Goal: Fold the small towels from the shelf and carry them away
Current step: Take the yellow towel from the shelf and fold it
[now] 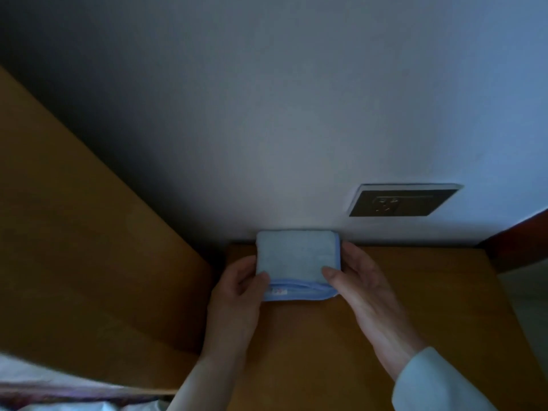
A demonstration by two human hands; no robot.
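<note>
A pale grey-blue wall (267,114) fills the upper part of the head view, dim and slightly soft. A dark socket plate (404,200) is set into the wall at about 3 o'clock from the frame's centre. From 8 to 9 o'clock a slanted wooden panel (74,232) runs down towards the lower left, and in the 7 o'clock corner there is a strip of pale bedding (44,378). Below the wall lies a brown wooden shelf top (430,292).

The folded light blue towel (296,259) is at about 5 o'clock from centre, its far edge against the wall. Its layered edges with darker blue piping, and a small label, face the camera.

The left hand (237,289) holds the towel from its 9 o'clock side, thumb laid on top near the front corner. The right hand (355,283), coming out of a pale sleeve (430,384), clasps the 3 o'clock side, thumb on top and fingers along the edge. Both hands grasp the towel, though it is hard to tell whether it rests on the shelf top or is just lifted.
</note>
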